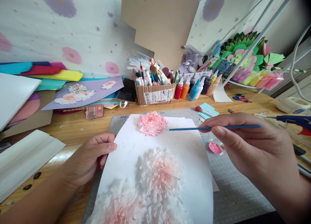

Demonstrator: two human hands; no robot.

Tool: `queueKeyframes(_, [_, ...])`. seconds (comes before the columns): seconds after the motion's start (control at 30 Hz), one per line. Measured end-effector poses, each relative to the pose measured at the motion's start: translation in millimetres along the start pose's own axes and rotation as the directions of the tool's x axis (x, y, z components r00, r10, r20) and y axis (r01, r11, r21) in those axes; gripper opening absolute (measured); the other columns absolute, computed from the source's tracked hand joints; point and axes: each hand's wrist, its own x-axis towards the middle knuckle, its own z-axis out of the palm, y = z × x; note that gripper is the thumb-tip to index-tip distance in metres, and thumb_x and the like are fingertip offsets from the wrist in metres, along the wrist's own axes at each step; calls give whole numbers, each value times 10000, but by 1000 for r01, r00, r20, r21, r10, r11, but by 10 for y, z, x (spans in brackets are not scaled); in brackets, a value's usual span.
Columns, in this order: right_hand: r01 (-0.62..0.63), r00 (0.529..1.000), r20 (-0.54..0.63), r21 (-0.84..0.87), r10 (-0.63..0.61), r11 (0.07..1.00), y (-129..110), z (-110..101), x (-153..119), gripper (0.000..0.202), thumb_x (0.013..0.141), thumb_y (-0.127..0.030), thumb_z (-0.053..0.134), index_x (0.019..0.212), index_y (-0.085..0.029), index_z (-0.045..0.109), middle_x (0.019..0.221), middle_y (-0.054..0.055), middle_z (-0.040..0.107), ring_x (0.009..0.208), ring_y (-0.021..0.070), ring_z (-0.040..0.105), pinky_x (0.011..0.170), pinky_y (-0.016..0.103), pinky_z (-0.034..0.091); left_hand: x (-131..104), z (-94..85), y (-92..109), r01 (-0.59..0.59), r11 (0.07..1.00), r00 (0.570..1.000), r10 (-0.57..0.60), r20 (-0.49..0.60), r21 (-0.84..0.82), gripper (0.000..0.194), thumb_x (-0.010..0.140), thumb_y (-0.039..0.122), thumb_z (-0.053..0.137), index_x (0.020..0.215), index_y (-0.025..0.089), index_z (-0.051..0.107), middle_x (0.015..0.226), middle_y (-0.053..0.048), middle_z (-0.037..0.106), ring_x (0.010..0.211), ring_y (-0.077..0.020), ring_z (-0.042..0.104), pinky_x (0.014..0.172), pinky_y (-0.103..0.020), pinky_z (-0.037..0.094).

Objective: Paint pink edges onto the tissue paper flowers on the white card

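My right hand (245,149) pinches a thin blue paintbrush (184,129) between thumb and fingers. The brush's tip reaches the right edge of a pink-edged tissue paper flower (152,123) at the top of a white sheet (126,152). My left hand (98,151) grips that sheet by its left edge, thumb on top. Lower on the sheet sit more ruffled flowers, white with pale pink middles: one flower (161,173) near the centre and others, such as the flower (121,206), cut off by the bottom of the view. A small dish of pink paint (215,148) lies beyond the sheet's right edge.
A grey cutting mat (233,185) lies under the sheet. Behind stand a cardboard box of pens and brushes (155,96) and several paint bottles (193,89). At left are coloured papers (58,75) and a purple card (104,92) with flowers. A blue glue gun (293,120) lies at right.
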Motion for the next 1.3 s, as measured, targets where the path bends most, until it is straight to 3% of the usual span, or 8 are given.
queueKeyframes(0.43, [-36,999,-5,49,36,998,22,18,-13,40,837,-281,733,865,-299,754,820,-57,780,740,55,712,675,72,545,-10,-16,-32,-6,1000,1000,6,5,2,441,516,418,876,410,199,508,294,70,426,298,-43,330,352,-139,255])
queueKeyframes(0.6, [-88,996,-20,129,92,988,18,5,-36,52,834,-283,745,876,-312,752,859,-54,782,775,68,719,692,96,562,-8,-13,-33,-7,1000,1000,7,3,3,423,510,411,874,411,203,519,289,71,421,293,-44,324,349,-140,253])
queueKeyframes(0.83, [-52,999,7,61,52,997,-35,79,16,35,831,-299,733,820,-271,749,785,-19,777,701,99,714,624,144,572,17,-19,-42,-11,1000,1000,11,1,8,427,518,407,865,408,203,506,293,68,426,299,-50,332,356,-147,253])
queueKeyframes(1.03, [-26,999,-21,83,28,996,-23,52,-20,65,837,-245,729,883,-290,740,857,-31,786,795,114,738,710,171,597,-7,1,-12,-7,1000,1000,7,21,-2,439,536,424,875,426,195,516,303,66,441,307,-49,336,363,-147,256])
queueKeyframes(1.3, [10,1000,12,-3,-10,1000,-36,66,-4,26,848,-271,722,866,-280,739,812,-32,777,722,109,725,676,175,594,0,4,-17,-5,1000,1000,5,22,-17,453,527,423,886,424,196,507,298,72,430,303,-46,329,355,-142,258])
